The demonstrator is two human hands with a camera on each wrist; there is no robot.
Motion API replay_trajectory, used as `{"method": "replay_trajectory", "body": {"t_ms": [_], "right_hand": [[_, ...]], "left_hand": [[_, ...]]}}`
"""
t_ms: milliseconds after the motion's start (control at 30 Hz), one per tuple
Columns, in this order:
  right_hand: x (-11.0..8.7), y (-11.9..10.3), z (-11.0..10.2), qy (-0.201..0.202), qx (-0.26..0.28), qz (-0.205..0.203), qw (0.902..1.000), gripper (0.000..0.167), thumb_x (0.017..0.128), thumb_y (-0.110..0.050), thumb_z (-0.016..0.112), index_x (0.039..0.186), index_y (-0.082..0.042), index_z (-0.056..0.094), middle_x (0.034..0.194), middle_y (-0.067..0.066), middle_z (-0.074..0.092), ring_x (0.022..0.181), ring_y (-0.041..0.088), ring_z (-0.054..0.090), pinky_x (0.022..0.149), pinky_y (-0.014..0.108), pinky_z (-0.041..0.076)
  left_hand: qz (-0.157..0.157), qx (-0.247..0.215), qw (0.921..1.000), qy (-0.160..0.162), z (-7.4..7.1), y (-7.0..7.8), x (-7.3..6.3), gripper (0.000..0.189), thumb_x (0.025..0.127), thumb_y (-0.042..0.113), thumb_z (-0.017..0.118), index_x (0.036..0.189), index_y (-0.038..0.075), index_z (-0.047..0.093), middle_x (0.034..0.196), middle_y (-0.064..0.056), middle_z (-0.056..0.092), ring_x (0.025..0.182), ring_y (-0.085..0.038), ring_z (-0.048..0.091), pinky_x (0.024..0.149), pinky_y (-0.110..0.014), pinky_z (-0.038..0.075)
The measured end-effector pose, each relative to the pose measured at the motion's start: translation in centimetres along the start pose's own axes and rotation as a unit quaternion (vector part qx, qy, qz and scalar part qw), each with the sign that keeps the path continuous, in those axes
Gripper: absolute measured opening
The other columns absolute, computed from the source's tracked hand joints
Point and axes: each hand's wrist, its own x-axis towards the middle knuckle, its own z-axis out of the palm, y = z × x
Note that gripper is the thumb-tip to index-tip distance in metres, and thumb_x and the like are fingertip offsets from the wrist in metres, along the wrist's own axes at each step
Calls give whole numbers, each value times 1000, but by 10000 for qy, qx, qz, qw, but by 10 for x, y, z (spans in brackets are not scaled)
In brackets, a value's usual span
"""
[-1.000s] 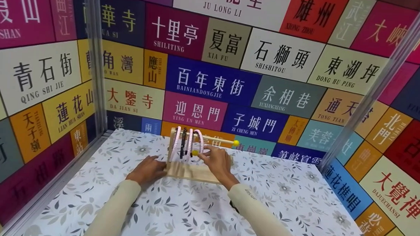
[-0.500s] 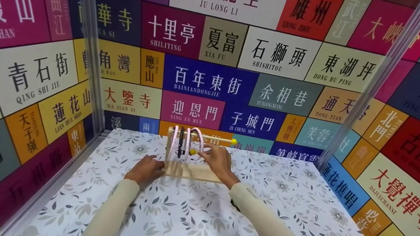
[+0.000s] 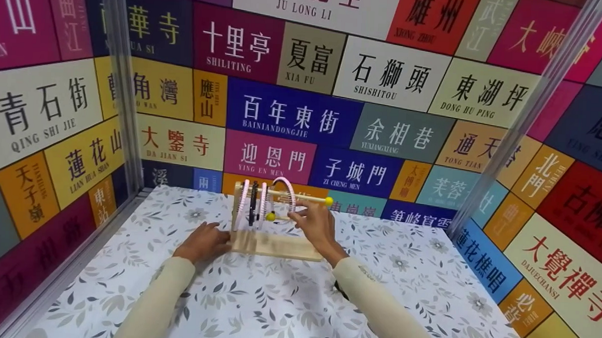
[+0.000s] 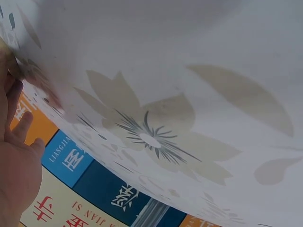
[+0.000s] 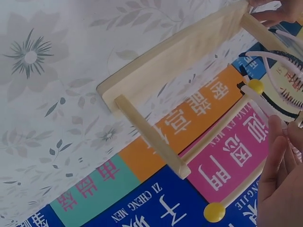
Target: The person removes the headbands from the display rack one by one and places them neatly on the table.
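A wooden rack [image 3: 274,246] stands on the flowered table, with two rods tipped by yellow balls [image 3: 328,201]. On the upper rod hang two pink headbands [image 3: 241,203] with a black headband [image 3: 252,205] between them. My right hand [image 3: 313,223] pinches a third pink headband [image 3: 287,187], held on the rod to the right of the others. My left hand [image 3: 204,242] rests flat on the table, its fingers against the rack's left end. The right wrist view shows the rack's base [image 5: 175,52], the headbands [image 5: 284,59] and my right fingers [image 5: 278,161]. Only the cloth and my left hand [image 4: 14,163] appear in the left wrist view.
The table carries a white cloth with grey flowers [image 3: 256,297]. Walls of coloured place-name panels [image 3: 293,113] close it in at the back and both sides, with metal posts [image 3: 121,87] at the corners.
My right hand has drawn the rightmost pink headband to the right along the rod and a little upward, away from the other headbands. The left hand has stayed by the base.
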Motion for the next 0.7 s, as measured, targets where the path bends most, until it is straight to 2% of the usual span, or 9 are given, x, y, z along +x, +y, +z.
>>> {"method": "replay_trajectory", "body": {"t_ms": [67, 200, 267, 367, 567, 600, 700], "right_hand": [[-1, 3, -3, -3, 19, 33, 10000, 32, 92, -34, 80, 120, -18, 78, 89, 0, 80, 59, 4, 72, 50, 26, 56], [-2, 8, -12, -35, 119, 177, 9998, 36, 92, -35, 80, 123, -17, 77, 92, 1, 80, 58, 9, 73, 46, 28, 54], [-2, 11, -18, -23, 131, 239, 9996, 37, 92, -36, 80, 123, -16, 77, 92, 1, 80, 56, 10, 72, 46, 28, 54], [-2, 16, -27, 34, 95, 273, 9996, 38, 92, -36, 80, 123, -15, 77, 91, 3, 80, 55, 11, 71, 44, 29, 51], [-4, 23, -42, 42, 128, 319, 9994, 38, 92, -35, 81, 123, -13, 76, 93, 7, 80, 51, 6, 68, 37, 29, 44], [-4, 25, -45, 36, 137, 332, 9993, 38, 92, -34, 81, 123, -13, 76, 94, 7, 80, 50, 3, 67, 37, 28, 44], [-6, 29, -53, 39, 265, 368, 9990, 38, 92, -32, 81, 124, -12, 76, 98, 7, 80, 52, 7, 69, 40, 28, 50]], "left_hand": [[85, 49, 10000, -11, 0, 0, 0, 42, 101, 36, 69, 138, 16, 68, 142, -3, 65, 149, -36, 39, 129, -57, 13], [-38, -186, 9998, -85, 0, -1, 0, 43, 100, 36, 69, 140, 17, 67, 146, -3, 62, 152, -35, 34, 130, -57, 9], [-196, -386, 9990, -120, 1, -1, 0, 44, 100, 36, 70, 141, 20, 66, 151, -4, 58, 154, -37, 29, 129, -60, 8], [-380, -622, 9973, -114, 2, -3, 0, 45, 99, 36, 71, 141, 22, 66, 156, -8, 52, 155, -41, 24, 127, -64, 8], [-494, -818, 9954, -37, 1, -8, 0, 43, 96, 37, 75, 137, 25, 69, 159, -11, 47, 154, -45, 23, 125, -67, 12], [-521, -863, 9949, -50, 1, -9, 0, 43, 96, 37, 75, 137, 25, 69, 160, -12, 45, 154, -45, 22, 125, -68, 12], [-542, -926, 9942, -70, 0, -10, -1, 44, 95, 37, 76, 137, 25, 69, 162, -15, 42, 153, -47, 24, 124, -69, 14]]}}
